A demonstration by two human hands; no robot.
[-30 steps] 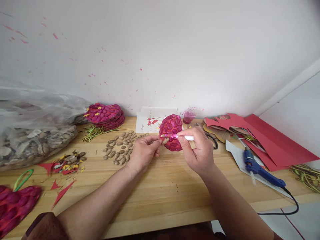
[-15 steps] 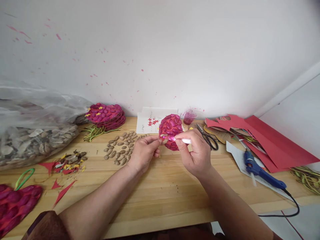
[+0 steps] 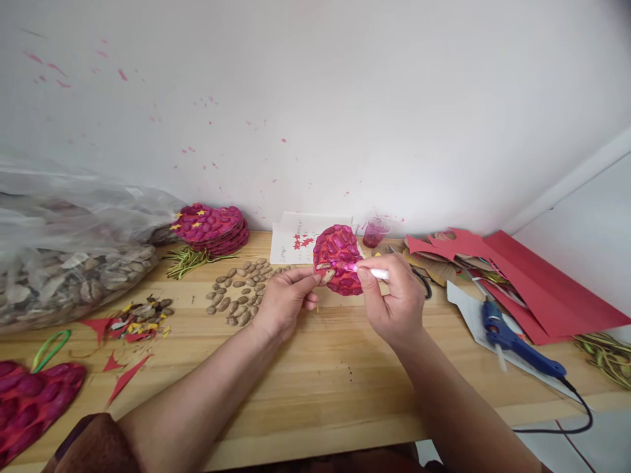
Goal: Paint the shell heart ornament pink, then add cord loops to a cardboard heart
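Pinched by its left edge in my left hand [image 3: 288, 299] is a roundish red piece [image 3: 340, 246] covered in peanuts, held up above the table. Most of its peanuts are painted magenta; a couple near my left fingertips show bare tan shell. My right hand [image 3: 394, 299] grips a white-handled paintbrush [image 3: 378, 273], its pink tip against the peanuts in the middle of the piece. Left of my left hand, loose peanuts [image 3: 239, 289] lie on the wood. A clear cup with magenta paint [image 3: 375, 233] stands behind my right hand.
A stack of magenta peanut pieces [image 3: 211, 226] and a plastic bag of shells [image 3: 73, 276] sit at left. A peanut heart [image 3: 39, 401] lies front left. Red paper [image 3: 537, 282], scissors [image 3: 422, 279] and a blue glue gun [image 3: 522, 348] with its cord are at right.
My right hand and the brush have moved a little to the right across the piece, uncovering more of the bare peanuts. My left hand keeps its hold on the piece.
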